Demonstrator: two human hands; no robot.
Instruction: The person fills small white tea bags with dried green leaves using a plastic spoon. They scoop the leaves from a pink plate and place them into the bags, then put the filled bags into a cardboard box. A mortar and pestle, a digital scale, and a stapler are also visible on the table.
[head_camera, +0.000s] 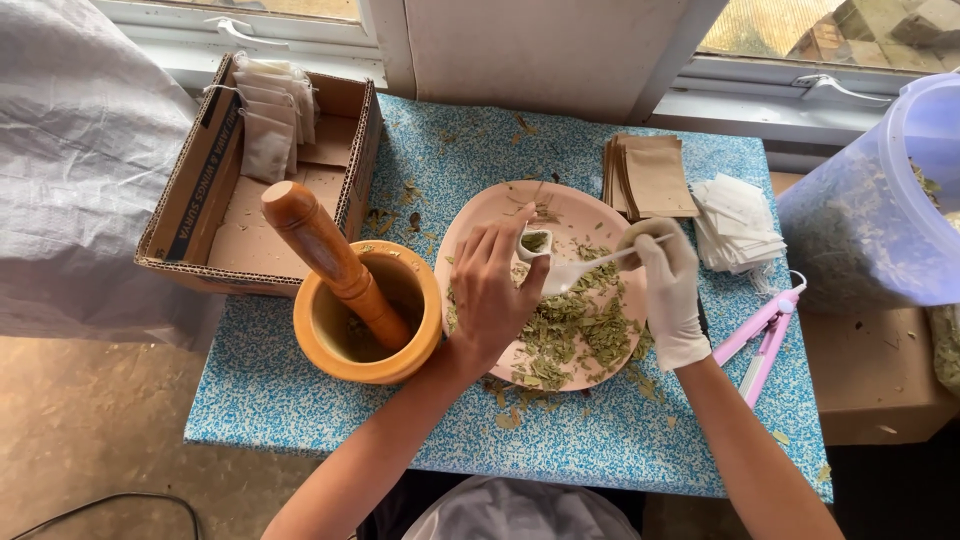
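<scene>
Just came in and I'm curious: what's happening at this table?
A person is working over a pink plate of crushed dried green leaves. The bare left hand holds a small white sachet open, already with some leaf inside. The gloved right hand holds a white spoon pointed at it. A wooden mortar with its pestle stands to the left, empty sachets and brown envelopes lie behind, and a cardboard box holds filled sachets.

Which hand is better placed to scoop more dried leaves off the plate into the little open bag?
Probably the right hand: it holds the white spoon just over the dried leaves on the pink plate. The left hand is busy holding the small bag open.
</scene>
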